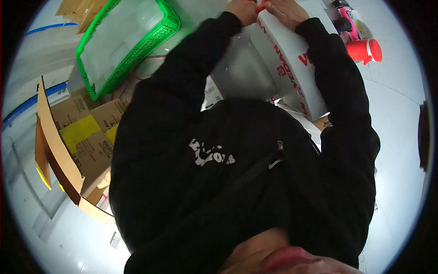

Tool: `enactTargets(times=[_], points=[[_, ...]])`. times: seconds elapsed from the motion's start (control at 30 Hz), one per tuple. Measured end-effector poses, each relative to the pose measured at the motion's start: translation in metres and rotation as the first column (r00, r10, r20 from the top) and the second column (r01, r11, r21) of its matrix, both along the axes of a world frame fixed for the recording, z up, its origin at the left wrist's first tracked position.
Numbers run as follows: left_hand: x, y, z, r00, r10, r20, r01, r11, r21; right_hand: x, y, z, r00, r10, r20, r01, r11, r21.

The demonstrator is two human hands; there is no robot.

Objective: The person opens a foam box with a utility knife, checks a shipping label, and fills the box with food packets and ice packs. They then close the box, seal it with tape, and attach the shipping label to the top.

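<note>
At far left, flattened brown cardboard boxes with yellow labels (75, 132) lie stacked on the pale floor. Just right of them and higher up, a bright green plastic lattice basket (159, 34) sits tilted. Past the basket, at the top edge, the left hand (244, 10) is curled into a loose fist, its black sleeve running down to the chest. A small orange-red object (261, 6) shows between the two hands, touching both; which hand grips it cannot be told. The right hand (285, 11) lies half closed, fingers bent, on the upper end of a long white carton with red lettering (287, 64). Further right sits a pink item (349, 16), blurred, and just below it a red plastic cup (365, 50).
</note>
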State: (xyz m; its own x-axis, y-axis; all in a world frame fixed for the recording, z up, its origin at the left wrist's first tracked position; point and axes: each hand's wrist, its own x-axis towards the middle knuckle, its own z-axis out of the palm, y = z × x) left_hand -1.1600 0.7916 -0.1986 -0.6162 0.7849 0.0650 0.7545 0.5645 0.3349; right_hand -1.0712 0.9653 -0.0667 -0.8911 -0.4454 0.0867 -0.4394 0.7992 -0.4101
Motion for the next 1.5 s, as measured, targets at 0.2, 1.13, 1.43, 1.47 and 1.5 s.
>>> enactTargets(times=[0.2,1.13,1.43,1.47,1.5], points=[[0.019,-0.009,-0.079,0.959,0.284,-0.011,-0.281,0.943,-0.177,0.059,0.014,0.042,0.953,-0.241,-0.185,0.242,0.97,-0.02],[0.285,-0.215,-0.094,-0.066,0.942,0.329,-0.921,0.068,-0.382,0.123,0.209,0.0,0.88,-0.33,0.342,0.471,0.702,-0.534],[0.28,-0.192,-0.081,-0.128,0.992,0.015,-0.91,-0.112,-0.4,0.188,0.145,0.084,0.936,-0.351,-0.019,0.208,0.598,-0.774],[0.281,-0.201,-0.08,-0.062,0.986,0.154,-0.955,-0.014,-0.297,0.19,0.141,0.083,0.927,-0.373,-0.029,0.215,0.593,-0.776],[0.282,-0.206,-0.077,0.018,0.958,0.285,-0.981,0.072,-0.178,0.197,0.135,0.085,0.924,-0.381,-0.023,0.225,0.594,-0.773]])
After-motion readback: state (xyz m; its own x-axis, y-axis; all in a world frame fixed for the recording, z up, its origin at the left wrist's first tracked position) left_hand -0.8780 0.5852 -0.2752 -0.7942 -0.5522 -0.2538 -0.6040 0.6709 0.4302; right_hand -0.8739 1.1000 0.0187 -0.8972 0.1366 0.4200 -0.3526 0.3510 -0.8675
